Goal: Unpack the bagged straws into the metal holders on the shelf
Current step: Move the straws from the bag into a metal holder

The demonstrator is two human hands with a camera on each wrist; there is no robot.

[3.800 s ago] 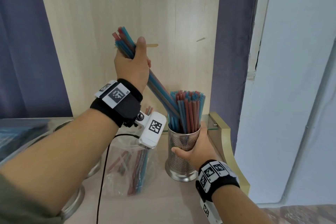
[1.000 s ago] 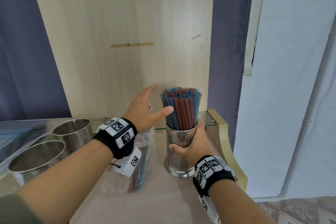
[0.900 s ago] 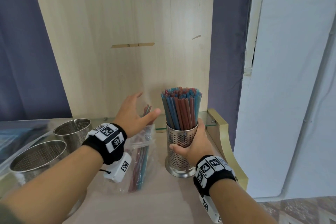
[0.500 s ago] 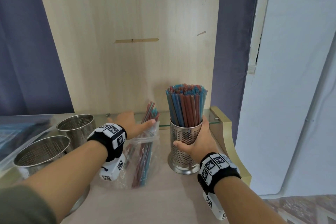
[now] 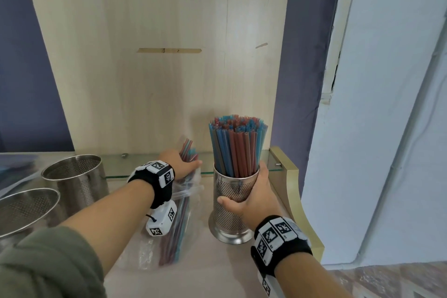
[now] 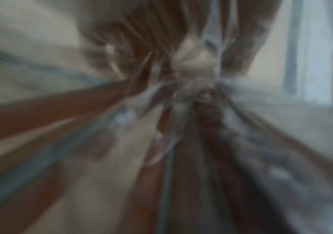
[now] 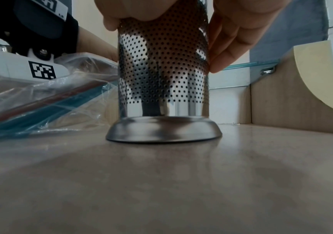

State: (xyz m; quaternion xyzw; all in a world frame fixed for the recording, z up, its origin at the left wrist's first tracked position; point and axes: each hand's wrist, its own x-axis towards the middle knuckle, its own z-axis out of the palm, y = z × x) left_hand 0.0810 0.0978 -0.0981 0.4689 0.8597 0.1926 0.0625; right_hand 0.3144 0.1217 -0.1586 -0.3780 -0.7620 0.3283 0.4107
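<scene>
A perforated metal holder [image 5: 229,215] stands on the shelf, packed with upright red and blue straws [image 5: 238,147]. My right hand [image 5: 251,191] grips its wall, thumb in front and fingers [image 7: 231,36] round the far side. Left of it lies a clear plastic bag [image 5: 145,249] with more red and blue straws [image 5: 187,150] poking out of its far end. My left hand [image 5: 186,164] wraps round those ends at the bag's mouth. The left wrist view is a motion blur of reddish streaks. From the right wrist I see the holder [image 7: 163,71] and the bag [image 7: 41,102].
Two empty perforated metal holders [image 5: 75,176] [image 5: 26,208] stand at the left of the shelf [image 5: 217,268]. A glass ledge [image 5: 268,159] runs along the wooden back panel. A curved wooden side piece [image 5: 297,201] closes the shelf on the right.
My left hand, after dropping a bundle into the holder, came down from beside it to the bag and closed round the straw ends. The right hand stayed on the holder.
</scene>
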